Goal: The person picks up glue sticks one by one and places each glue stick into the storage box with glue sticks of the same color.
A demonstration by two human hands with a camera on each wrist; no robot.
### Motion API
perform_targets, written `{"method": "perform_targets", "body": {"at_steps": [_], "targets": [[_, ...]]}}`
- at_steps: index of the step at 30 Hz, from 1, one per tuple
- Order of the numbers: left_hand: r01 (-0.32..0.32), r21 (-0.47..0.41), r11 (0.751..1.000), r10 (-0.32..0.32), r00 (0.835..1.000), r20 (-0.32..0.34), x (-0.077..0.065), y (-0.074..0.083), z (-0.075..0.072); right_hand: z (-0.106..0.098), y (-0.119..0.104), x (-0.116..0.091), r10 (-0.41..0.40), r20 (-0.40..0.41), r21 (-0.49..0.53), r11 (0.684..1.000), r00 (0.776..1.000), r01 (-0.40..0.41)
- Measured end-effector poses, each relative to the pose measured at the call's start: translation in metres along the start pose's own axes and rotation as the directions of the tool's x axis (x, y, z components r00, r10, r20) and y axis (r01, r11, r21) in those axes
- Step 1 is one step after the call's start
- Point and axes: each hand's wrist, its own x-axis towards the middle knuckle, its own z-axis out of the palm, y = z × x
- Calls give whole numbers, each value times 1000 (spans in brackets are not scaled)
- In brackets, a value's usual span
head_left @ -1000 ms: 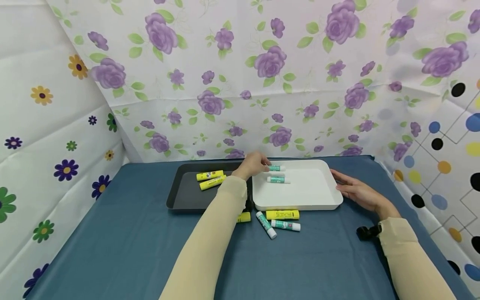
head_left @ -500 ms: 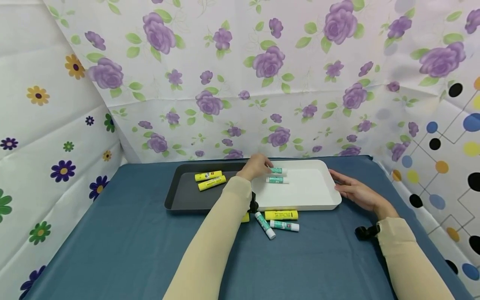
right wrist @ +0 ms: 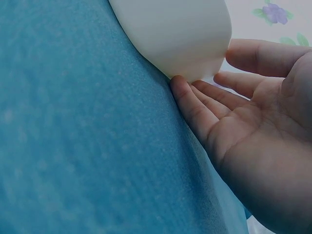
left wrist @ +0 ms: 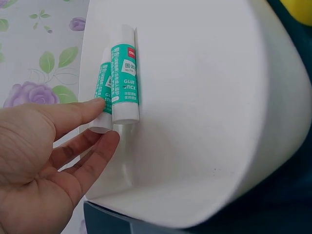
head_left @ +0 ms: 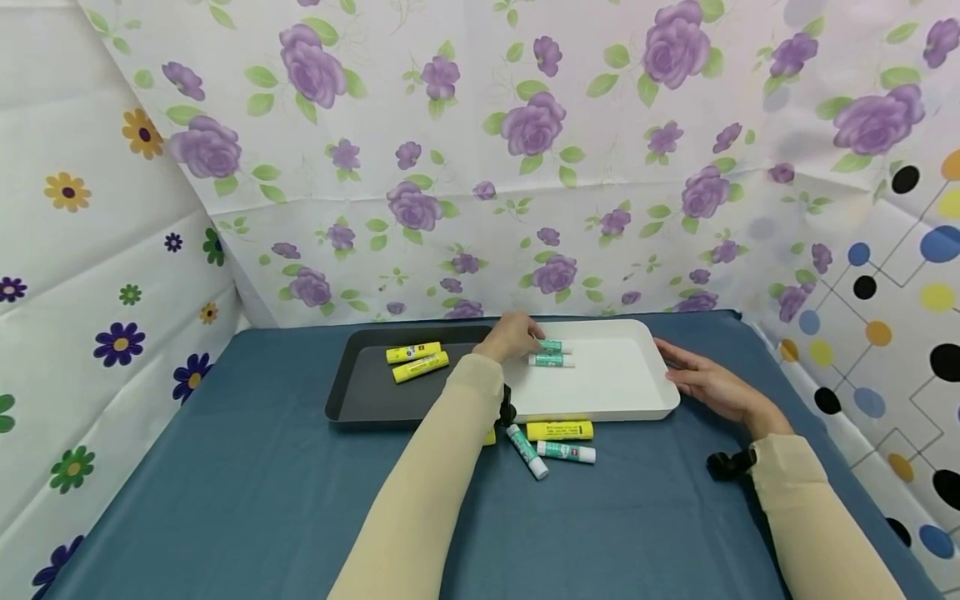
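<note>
Two green-and-white glue sticks lie side by side in the white tray [head_left: 615,383]. My left hand [head_left: 510,336] is at the tray's left part, its thumb and fingers pinching the end of the farther glue stick [left wrist: 103,87]. Close beside that stick lies the nearer glue stick [left wrist: 125,73], its label facing up. My right hand [head_left: 712,387] rests at the tray's right end with its fingers extended; in the right wrist view the fingertips [right wrist: 180,85] touch the tray's outer wall.
Left of the white tray stands a dark grey tray [head_left: 360,400] with two yellow glue sticks [head_left: 420,367]. In front lie a yellow stick [head_left: 559,431], two green glue sticks [head_left: 566,452], and another yellow one [head_left: 490,437] partly behind the left sleeve. Floral cloth [head_left: 420,167] hangs behind.
My left hand has shifted slightly towards me, bringing the farther glue stick closer to the other one. The right hand keeps its place at the tray. The head view has turned slightly right.
</note>
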Motion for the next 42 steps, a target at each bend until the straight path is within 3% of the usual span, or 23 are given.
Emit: {"method": "perform_targets", "body": {"at_steps": [42], "targets": [[0,39,999,-1,999,33,-1,-3,1,0,-2,1,13,-1,5,1000,1000,-13]]}}
